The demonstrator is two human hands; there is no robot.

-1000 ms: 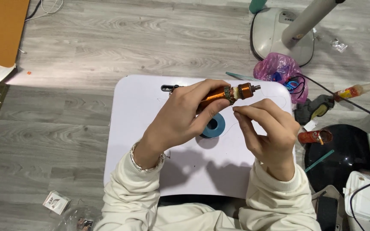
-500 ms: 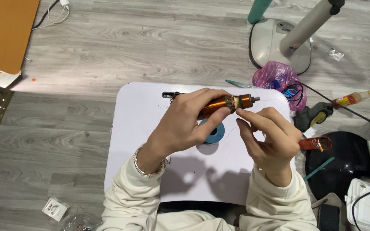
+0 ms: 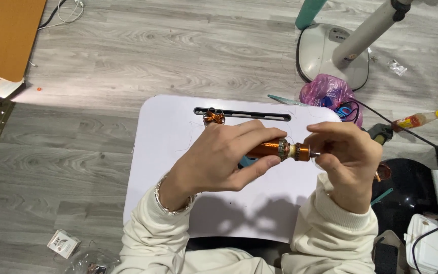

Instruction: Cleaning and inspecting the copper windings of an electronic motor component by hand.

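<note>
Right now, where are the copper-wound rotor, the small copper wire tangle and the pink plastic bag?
copper-wound rotor (image 3: 280, 149): head view, on its copper winding.
small copper wire tangle (image 3: 213, 117): head view, on its middle.
pink plastic bag (image 3: 325, 91): head view, on its crumpled top.

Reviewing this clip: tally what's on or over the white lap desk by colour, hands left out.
Copper-orange: 2, the wound armature gripped by the left hand with the right hand at its shaft end, and a small wire bundle by the slot.
Blue: 1, a roll mostly hidden under the left hand.
Total: 3, on the lap desk.
</note>
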